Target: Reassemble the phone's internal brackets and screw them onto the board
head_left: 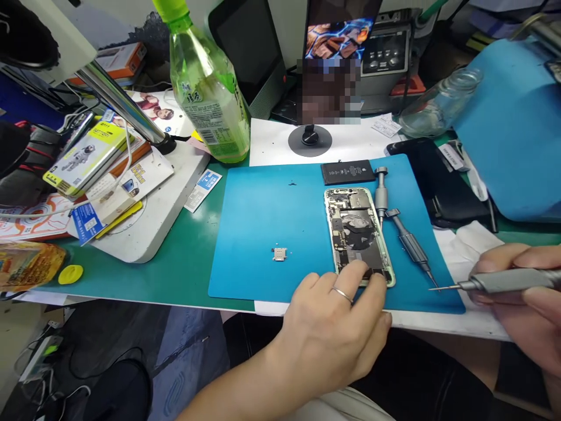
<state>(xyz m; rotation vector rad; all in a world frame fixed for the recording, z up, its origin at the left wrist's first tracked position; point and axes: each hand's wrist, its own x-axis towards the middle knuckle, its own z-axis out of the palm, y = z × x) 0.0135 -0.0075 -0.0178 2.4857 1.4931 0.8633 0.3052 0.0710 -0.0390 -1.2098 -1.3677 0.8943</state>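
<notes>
An opened phone (356, 228) with its internals exposed lies on a blue work mat (263, 234). My left hand (333, 327), a ring on one finger, rests at the mat's near edge with fingertips touching the phone's bottom end. My right hand (521, 298) is at the right, holding a grey screwdriver (495, 282) whose thin tip points left toward the mat. A small metal part (279, 253) lies loose on the mat left of the phone. A black battery (347, 172) sits just beyond the phone's top.
Two more grey screwdrivers (381, 196) (409, 242) lie right of the phone. A green bottle (205, 88), a glass jar (438, 108), a phone on a stand (337, 35), a black screen panel (433, 175) and a white microscope base (144, 216) with boxes ring the mat.
</notes>
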